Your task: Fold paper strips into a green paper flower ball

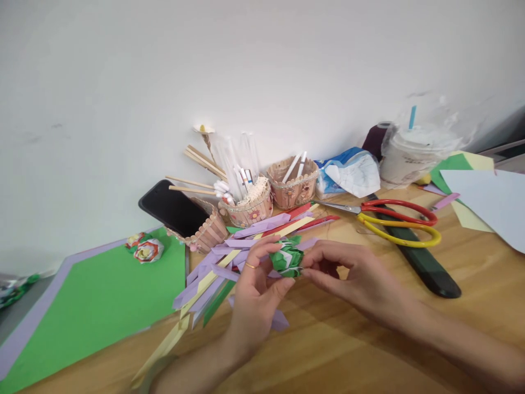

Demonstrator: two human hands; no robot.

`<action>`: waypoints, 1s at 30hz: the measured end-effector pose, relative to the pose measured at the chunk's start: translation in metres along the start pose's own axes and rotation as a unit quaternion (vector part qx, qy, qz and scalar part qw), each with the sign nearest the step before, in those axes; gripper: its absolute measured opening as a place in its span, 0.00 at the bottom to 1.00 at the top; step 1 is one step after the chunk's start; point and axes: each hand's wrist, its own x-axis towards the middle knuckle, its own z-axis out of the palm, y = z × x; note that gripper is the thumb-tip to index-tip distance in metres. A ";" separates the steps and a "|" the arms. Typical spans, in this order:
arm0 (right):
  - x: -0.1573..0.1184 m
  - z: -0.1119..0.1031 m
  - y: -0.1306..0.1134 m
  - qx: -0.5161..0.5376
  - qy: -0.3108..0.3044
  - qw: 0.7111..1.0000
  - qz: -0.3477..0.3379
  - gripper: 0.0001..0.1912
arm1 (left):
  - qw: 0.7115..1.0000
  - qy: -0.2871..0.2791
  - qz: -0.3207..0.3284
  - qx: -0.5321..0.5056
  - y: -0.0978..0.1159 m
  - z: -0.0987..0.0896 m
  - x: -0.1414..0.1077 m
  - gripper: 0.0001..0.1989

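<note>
Between my hands is a small green and white folded-paper ball (286, 256). My left hand (259, 284), with a thin ring on one finger, wraps its fingers and thumb round the ball's left side. On the other side, my right hand (348, 271) pinches at the ball's edge, where a thin pale strip end shows between thumb and fingertips. Just behind and to the left lies a loose heap of folded paper strips (217, 268) in purple, yellow, red and green. Two finished-looking paper balls (148, 249) rest on a green sheet (110, 306) at the left.
Scissors (397, 221) with red and yellow handles lie across a dark green flat bar (430, 268) at the right. Along the wall stand stick-sided holders (293, 183), one with a phone (174, 207), a tissue pack (348, 169) and a bagged cup (414, 153). Paper sheets (488, 200) lie far right.
</note>
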 end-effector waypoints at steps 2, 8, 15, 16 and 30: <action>0.000 -0.002 0.000 0.006 -0.006 1.000 0.009 0.07 | 1.000 -0.004 0.006 0.007 0.000 0.000 -0.001 0.16; -0.001 -0.005 0.004 0.008 -0.025 1.000 -0.013 0.07 | 1.000 -0.003 -0.001 0.005 0.000 0.001 -0.001 0.16; 0.000 -0.009 0.007 -0.013 -0.052 0.997 -0.058 0.09 | 1.000 -0.023 -0.006 -0.014 -0.001 -0.001 0.003 0.16; 0.001 -0.010 0.007 -0.012 -0.055 0.997 -0.060 0.09 | 0.999 -0.026 -0.015 -0.016 -0.002 -0.002 0.003 0.17; 0.000 0.001 0.009 -0.034 0.014 0.998 -0.047 0.09 | 0.998 -0.053 -0.037 -0.022 -0.006 -0.004 0.001 0.19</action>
